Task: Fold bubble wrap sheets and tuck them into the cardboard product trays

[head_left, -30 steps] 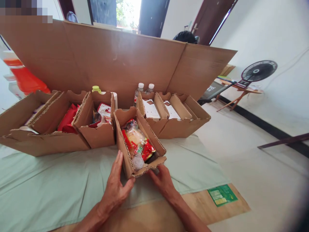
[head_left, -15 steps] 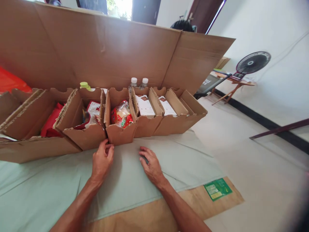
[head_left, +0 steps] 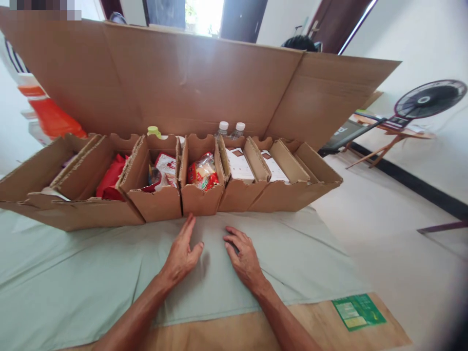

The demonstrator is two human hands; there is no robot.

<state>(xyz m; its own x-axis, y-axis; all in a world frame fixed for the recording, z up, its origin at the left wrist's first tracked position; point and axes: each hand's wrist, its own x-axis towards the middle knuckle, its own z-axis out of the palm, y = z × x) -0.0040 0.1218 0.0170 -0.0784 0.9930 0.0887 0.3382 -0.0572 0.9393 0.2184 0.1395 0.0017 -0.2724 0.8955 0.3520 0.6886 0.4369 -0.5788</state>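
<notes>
My left hand [head_left: 184, 252] is held over the pale green cloth [head_left: 120, 263], fingers stretched out and thumb apart, with nothing in it. Its fingertips are close to the lower front of a cardboard bin [head_left: 200, 202] that holds a red and clear snack packet [head_left: 203, 171]. My right hand [head_left: 243, 253] is on or just above the cloth to the right, empty, with its fingers loosely bent and apart. In the bin left of the middle one lies a white and red packet [head_left: 166, 168]. Farther left is a red bag [head_left: 111, 179]. White boxes [head_left: 239, 165] stand in bins on the right.
A tall cardboard panel [head_left: 204, 83] rises behind the bins. Bottles with white caps [head_left: 224, 127] and an orange bottle [head_left: 54, 114] stand behind. A green label [head_left: 358, 312] lies on the wooden board [head_left: 307, 317]. A fan [head_left: 426, 100] stands at right; a person's head [head_left: 300, 43] shows behind the panel.
The camera view has turned left, so the bins appear farther right. My left hand has opened from loosely curled fingers to stretched ones and drawn nearer my right hand.
</notes>
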